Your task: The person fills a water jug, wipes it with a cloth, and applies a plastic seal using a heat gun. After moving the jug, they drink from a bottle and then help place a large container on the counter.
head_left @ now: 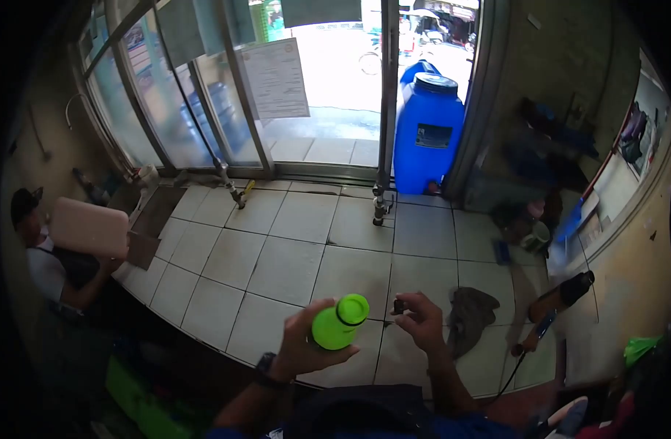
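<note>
A bright green bottle (335, 328) with a round green top and a dark ring at its neck is in my left hand (306, 340), tilted toward the upper right above the tiled counter (288, 263). The fingers are wrapped round its side. To its right, my right hand (421, 322) pinches a small dark piece (399, 306) between thumb and fingertips, apart from the bottle. Just right of that hand, a grey cloth (472, 316) lies crumpled on the tiles.
A large blue container (429, 132) stands by the window frame. Two pipe fittings (236, 196) (379, 205) rise from the counter's back. At left, a person (50, 267) carries a pinkish container (90, 227). A heat gun-like tool (562, 295) lies at right.
</note>
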`<state>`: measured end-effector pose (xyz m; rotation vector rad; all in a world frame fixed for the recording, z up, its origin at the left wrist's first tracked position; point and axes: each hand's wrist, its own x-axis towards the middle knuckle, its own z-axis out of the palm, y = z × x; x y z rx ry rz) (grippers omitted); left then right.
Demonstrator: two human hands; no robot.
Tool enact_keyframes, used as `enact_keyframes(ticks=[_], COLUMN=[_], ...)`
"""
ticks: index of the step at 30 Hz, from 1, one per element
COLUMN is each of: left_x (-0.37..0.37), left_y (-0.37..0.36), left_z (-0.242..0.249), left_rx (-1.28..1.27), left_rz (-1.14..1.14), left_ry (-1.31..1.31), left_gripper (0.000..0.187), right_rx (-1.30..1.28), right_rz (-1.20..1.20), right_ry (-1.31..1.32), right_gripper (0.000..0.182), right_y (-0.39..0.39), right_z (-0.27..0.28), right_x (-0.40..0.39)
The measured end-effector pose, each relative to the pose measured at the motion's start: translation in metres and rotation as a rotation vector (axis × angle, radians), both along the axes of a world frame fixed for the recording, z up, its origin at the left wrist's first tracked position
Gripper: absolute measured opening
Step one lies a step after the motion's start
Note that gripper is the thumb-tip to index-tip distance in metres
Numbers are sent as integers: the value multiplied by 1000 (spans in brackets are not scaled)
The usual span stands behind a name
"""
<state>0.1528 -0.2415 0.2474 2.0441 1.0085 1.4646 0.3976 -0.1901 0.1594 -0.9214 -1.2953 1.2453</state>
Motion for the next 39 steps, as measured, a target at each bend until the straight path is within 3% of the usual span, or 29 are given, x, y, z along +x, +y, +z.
enact_keyframes(ticks=[2,5,11,12,15,19,24,27,32,35,39], left_x=[-1,2,4,-1,-12,-21,-24,-23,-18,-12,-7], left_y=[-8,-28,-35,-33,-28,-25,-29,-34,-36,-35,-35], left_z=[-42,-86,-83,-81,-75,-67,-81,-86,-86,-80,-82], left_rx=[-197,-362,-490,-530,-610,-820,-894,-814,-845,-828,-811], left_rz=[60,18,-62,-118,-241,-410,-442,-424,-378,-355,-343], left_ry=[121,105,64,81,119,123,176,214,248,219,172], left_gripper=[71,68,65,65,65,61,59,59,59,57,59], right_rx=[165,296,445,445,796,834,540,233,101,336,498], right_rz=[83,200,524,527,553,494,524,702,483,228,405], right_ry=[-37,-127,-350,-352,-578,-716,-784,-1400,-1204,-518,-324], right_gripper=[39,39,35,35,33,30,27,31,32,31,30], right_y=[-9,-10,-7,-6,-5,-12,-21,-21,-29,-29,-27], right_z=[34,64,87,89,93,90,81,74,56,49,51], right_x=[8,8,1,1,2,1,2,-10,-10,-8,2])
